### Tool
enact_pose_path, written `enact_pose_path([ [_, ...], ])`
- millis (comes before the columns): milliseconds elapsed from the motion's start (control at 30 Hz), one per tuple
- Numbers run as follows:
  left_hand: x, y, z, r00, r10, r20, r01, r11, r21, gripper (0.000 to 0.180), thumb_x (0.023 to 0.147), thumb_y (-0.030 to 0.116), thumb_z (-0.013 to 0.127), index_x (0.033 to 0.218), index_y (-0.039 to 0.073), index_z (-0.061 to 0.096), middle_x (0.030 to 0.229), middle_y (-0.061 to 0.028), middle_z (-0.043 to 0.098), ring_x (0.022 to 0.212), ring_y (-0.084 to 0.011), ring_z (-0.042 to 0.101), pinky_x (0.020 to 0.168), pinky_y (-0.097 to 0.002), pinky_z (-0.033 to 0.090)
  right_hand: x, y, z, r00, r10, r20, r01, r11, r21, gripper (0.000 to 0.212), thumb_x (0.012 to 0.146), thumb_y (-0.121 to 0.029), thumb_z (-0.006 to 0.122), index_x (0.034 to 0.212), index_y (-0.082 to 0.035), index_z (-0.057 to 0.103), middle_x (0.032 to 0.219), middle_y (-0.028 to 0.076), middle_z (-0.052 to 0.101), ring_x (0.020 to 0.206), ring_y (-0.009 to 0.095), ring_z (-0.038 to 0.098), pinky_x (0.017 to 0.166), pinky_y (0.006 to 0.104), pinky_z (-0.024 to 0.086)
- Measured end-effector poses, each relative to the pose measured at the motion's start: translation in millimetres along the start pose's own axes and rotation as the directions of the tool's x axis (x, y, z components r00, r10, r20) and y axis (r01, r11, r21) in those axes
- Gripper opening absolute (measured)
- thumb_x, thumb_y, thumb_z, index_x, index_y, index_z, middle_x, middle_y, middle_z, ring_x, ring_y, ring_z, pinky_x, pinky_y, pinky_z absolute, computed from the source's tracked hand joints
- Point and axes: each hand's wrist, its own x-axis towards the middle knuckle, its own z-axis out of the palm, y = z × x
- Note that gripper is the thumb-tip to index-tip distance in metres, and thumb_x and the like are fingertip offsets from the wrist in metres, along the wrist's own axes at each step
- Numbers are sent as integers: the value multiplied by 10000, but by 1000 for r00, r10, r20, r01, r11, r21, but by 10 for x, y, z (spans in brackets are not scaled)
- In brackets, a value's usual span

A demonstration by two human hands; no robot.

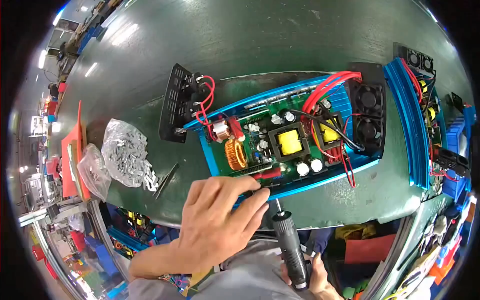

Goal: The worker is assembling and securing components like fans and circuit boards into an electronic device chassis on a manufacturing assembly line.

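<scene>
A blue metal housing (327, 171) lies on the bench with a green circuit board (260, 119) inside it. The board carries a copper coil (235, 154), yellow-wrapped transformers (290, 142) and white-topped capacitors (303, 169). My left hand (215, 220) reaches over the housing's near wall, thumb and fingertips pinched at its inner edge; what they hold is too small to make out. Below that wall, my right hand (321, 278) grips a black electric screwdriver (291, 250). Its bit points up at the wall's outer face, close beside my left fingertips.
A black fan panel (369, 112) with red cables adjoins the housing's right end; a black vented end plate (175, 105) hangs by red wires at its left. A bag of metal clips (127, 155) and tweezers (167, 180) lie left. Another blue housing (407, 120) stands right.
</scene>
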Motion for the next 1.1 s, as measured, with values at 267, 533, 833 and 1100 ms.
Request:
enact_pose_path([
  [267, -18, 26, 235, 997, -21, 78, 19, 1000, 24, 375, 793, 137, 778, 1151, 62, 695, 1047, -6, 655, 855, -205, 587, 740, -360, 425, 22, -30, 92, 999, -34, 20, 35, 998, -57, 1143, 875, -895, 214, 1393, 91, 468, 748, 130, 607, 668, 199, 578, 638, 313, 436],
  [533, 12, -42, 261, 996, 36, 80, -33, 998, -46, 399, 762, 85, 757, 1151, 24, 690, 992, -46, 625, 839, -229, 582, 726, -368, 472, 45, -73, 163, 978, -109, -180, 44, 942, -333, 1065, 918, -841, 275, 1364, 103, 488, 784, 134, 658, 642, 175, 602, 596, 288, 468],
  [833, 22, -95, 203, 997, 74, -18, -75, 991, -111, 338, 803, 128, 659, 1124, 22, 661, 984, -53, 593, 900, -212, 588, 775, -357, 470, 83, -28, 188, 987, -109, -117, 106, 994, -31, 927, 960, -770, 290, 1315, 52, 529, 488, 121, 501, 400, 224, 454, 423, 335, 379],
  [1100, -684, -977, -285, 872, -320, -371, 376, 923, 86, 153, 910, 111, 703, 1057, 71, 713, 1012, -129, 704, 974, -329, 659, 869, -420, 512, -76, 247, -139, 811, -471, -346, 199, 780, -594, 775, 1016, -706, 227, 1151, -23, 568, 695, 39, 582, 577, 126, 553, 526, 253, 426],
])
